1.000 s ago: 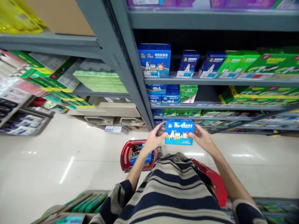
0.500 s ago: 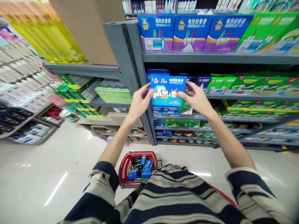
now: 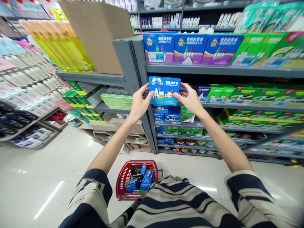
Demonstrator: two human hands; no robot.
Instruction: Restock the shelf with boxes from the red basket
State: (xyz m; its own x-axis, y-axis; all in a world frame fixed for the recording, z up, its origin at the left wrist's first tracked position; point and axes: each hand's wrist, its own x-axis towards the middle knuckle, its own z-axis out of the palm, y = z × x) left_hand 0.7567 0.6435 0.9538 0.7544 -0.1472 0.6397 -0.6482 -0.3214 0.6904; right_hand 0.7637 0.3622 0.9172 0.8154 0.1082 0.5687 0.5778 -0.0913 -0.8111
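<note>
I hold a flat blue box (image 3: 163, 90) with white print and a cartoon figure between both hands, at the left end of a grey shelf (image 3: 237, 106). My left hand (image 3: 139, 102) grips its left edge and my right hand (image 3: 189, 98) grips its right edge. The box is upright with its front facing me, level with the shelf's row of blue and green boxes (image 3: 223, 92). Both arms are stretched forward, in striped sleeves.
A red shopping basket (image 3: 125, 177) with several blue boxes stands on the white floor below my arms. Purple boxes (image 3: 192, 48) fill the shelf above. Yellow bottles (image 3: 64, 47) and a brown carton (image 3: 97, 34) sit on the left rack.
Both hands have lifted the blue box from waist height up and forward to the shelf. My view has tilted upward, so the basket now lies lower in it.
</note>
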